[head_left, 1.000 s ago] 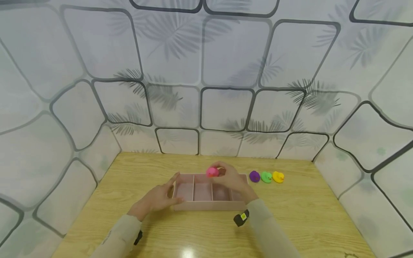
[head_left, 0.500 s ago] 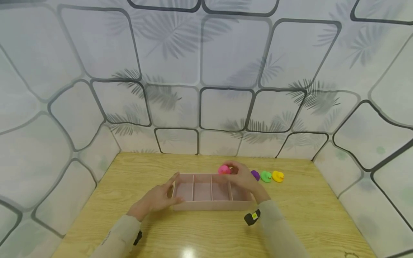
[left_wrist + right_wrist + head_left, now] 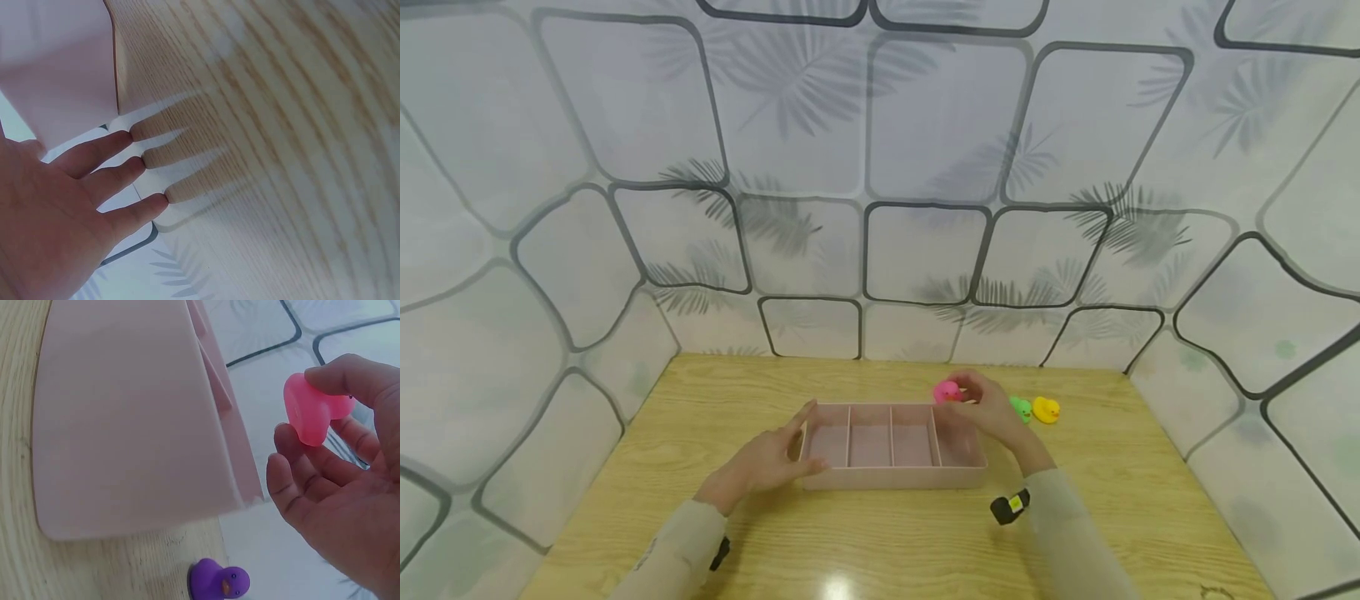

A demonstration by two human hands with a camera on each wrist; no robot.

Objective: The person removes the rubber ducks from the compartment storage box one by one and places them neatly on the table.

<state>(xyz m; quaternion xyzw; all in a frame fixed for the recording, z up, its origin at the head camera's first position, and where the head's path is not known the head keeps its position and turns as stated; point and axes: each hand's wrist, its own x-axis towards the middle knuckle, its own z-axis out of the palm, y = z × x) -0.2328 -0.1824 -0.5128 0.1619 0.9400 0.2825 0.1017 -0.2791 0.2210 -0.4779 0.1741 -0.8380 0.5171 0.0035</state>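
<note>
Above the back right part of the pale pink divided box (image 3: 895, 478), my right hand (image 3: 997, 414) pinches a pink rubber duck (image 3: 946, 392) between thumb and fingers. The right wrist view shows the duck (image 3: 307, 409) held away from the box wall, which fills much of that view. My left hand (image 3: 758, 464) rests against the box's left end, thumb over the front rim and index finger by the back corner. Its other fingers (image 3: 119, 178) are stretched out straight beside the box in the left wrist view.
A purple rubber duck (image 3: 215, 580) stands on the table beyond the box's right end; my right hand hides it in the head view. Farther right sit a green duck (image 3: 1022, 407) and a yellow duck (image 3: 1046, 410). Patterned walls (image 3: 917, 250) surround the wooden table (image 3: 850, 542).
My right hand has carried the pink duck rightward across the box, from over its middle to near its right end, covering the purple duck. My left hand has stayed in place.
</note>
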